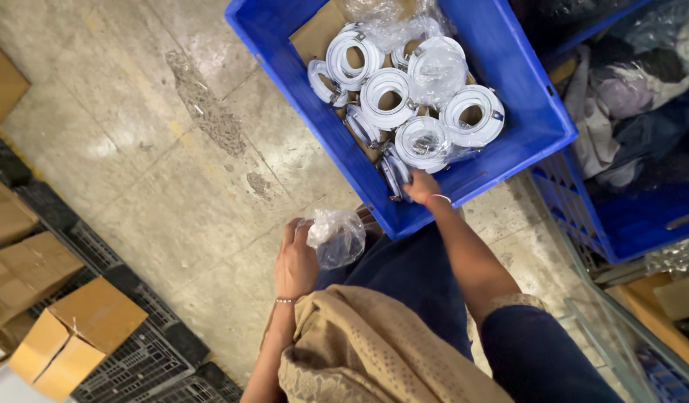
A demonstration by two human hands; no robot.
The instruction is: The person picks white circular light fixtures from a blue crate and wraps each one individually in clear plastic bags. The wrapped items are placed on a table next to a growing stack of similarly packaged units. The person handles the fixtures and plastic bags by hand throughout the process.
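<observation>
Clear, crinkled plastic fills the left hand point(295, 263): its fingers are curled around an empty transparent bag point(337, 237), held above the lap just short of the near corner of a blue plastic crate point(524, 89). The right hand point(421, 186) reaches over that crate's near wall and grips the edge of a white ring-shaped fitting point(395, 173) standing on edge against the wall. Inside the crate lie more white ring fittings point(388, 97) in a loose heap on a cardboard liner point(315, 33), some of them already wrapped in clear bags point(437, 69). To the right stands a second blue crate point(643, 216) holding dark cloth and crumpled plastic. Cardboard boxes point(76, 332) rest on black pallets at the lower left of the concrete floor point(158, 149).
</observation>
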